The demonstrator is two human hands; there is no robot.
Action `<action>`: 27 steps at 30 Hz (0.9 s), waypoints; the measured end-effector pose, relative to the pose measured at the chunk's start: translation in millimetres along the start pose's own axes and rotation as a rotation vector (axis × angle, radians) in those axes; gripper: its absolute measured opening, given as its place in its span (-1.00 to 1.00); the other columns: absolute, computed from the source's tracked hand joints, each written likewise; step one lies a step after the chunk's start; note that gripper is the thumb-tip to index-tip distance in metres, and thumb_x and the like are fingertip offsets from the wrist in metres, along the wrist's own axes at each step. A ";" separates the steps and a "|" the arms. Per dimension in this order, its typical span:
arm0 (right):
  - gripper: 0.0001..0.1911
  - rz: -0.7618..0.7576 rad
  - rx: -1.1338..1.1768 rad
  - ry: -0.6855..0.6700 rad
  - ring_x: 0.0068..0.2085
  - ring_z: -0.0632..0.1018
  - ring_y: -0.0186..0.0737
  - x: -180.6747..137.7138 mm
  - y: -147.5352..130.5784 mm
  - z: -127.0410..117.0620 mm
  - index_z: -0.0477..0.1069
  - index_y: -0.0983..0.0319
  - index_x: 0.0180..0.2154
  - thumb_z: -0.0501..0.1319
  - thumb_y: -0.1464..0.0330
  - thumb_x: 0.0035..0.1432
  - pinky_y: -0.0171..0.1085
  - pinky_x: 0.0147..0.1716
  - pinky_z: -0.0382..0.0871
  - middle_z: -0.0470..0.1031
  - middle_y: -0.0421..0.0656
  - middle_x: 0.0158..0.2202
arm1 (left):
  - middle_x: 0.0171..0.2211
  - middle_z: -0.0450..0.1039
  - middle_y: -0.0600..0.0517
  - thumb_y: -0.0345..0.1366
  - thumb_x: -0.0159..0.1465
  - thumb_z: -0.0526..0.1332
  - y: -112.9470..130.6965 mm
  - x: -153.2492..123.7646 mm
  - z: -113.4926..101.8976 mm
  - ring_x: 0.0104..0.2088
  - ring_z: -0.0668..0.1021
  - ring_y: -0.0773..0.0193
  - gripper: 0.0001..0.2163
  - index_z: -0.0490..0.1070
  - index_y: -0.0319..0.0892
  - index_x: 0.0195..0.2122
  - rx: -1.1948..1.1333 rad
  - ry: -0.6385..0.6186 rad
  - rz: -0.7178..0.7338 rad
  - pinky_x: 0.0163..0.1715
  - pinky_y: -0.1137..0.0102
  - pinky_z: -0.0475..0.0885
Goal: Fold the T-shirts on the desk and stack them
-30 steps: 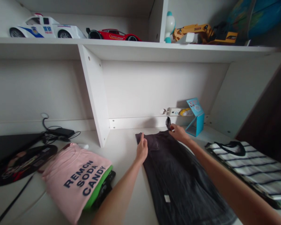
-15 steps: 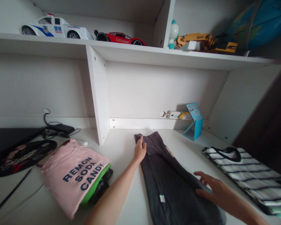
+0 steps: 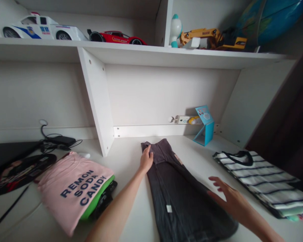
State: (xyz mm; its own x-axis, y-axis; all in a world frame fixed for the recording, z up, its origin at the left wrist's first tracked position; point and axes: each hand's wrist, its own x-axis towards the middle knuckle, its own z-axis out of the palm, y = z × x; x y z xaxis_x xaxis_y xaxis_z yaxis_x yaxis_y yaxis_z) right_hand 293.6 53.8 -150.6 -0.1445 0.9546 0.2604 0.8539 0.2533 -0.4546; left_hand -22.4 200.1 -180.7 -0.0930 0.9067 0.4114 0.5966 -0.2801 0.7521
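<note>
Dark grey trousers (image 3: 183,198) lie lengthwise on the white desk, their purplish waistband toward the back and a small white tag on the front. At the waistband's left edge is my left hand (image 3: 146,159), its fingers closed on the fabric. My right hand (image 3: 227,195), open with fingers apart, hovers by the right side of the trouser legs and holds nothing. To the left sits a folded pink shirt (image 3: 73,188) with dark lettering, on top of green and black cloth. A folded striped shirt (image 3: 260,178) tops a stack at the right.
A blue folded card stand (image 3: 208,132) and a power strip (image 3: 183,119) are at the back. Cables with a black adapter (image 3: 63,140) lie at left. The overhead shelf (image 3: 131,57) bears a white toy truck, a red toy car, a yellow toy excavator and a globe.
The view has shifted slightly, so the scene sits further left. My right hand has lifted a little away from the trousers with its fingers spreading. My left hand stays at the waistband.
</note>
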 end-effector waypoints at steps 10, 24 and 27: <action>-0.76 -0.049 0.030 -0.255 -0.44 0.44 -0.31 -13.1 -51.7 -19.5 0.29 0.19 -0.42 0.07 0.15 0.08 -0.36 -0.43 0.24 0.41 -0.21 -0.46 | 0.13 0.20 -0.16 -0.37 0.23 0.00 2.3 -0.7 -0.6 0.14 0.25 0.14 -0.60 0.20 -0.29 0.12 0.006 0.001 0.001 0.14 0.25 0.14; -0.73 0.131 -0.181 -0.151 -0.23 0.48 -0.29 225.4 -64.4 55.4 0.38 0.30 -0.22 0.06 0.23 0.23 -0.18 -0.19 0.35 0.45 -0.14 -0.24 | 0.10 0.23 -0.19 -0.40 0.23 -0.03 1.1 -1.1 2.2 0.10 0.31 0.15 -0.59 0.18 -0.34 0.11 0.049 0.019 0.005 0.12 0.25 0.19; -0.67 0.180 -0.246 -0.082 -0.15 0.45 -0.24 241.4 -74.6 86.8 0.33 0.29 -0.11 0.07 0.19 0.22 -0.12 -0.15 0.35 0.39 -0.11 -0.13 | 0.10 0.24 -0.18 -0.40 0.23 -0.04 1.4 -1.9 2.3 0.09 0.31 0.16 -0.60 0.19 -0.32 0.11 0.072 0.022 0.014 0.12 0.25 0.20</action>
State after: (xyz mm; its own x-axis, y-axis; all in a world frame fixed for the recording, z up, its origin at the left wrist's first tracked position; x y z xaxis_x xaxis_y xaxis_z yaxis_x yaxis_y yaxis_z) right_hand 151.7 278.9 -127.8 -0.0118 0.9926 0.1205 0.9633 0.0436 -0.2648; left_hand -19.6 198.7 -181.6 -0.1012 0.8956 0.4331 0.6533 -0.2685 0.7079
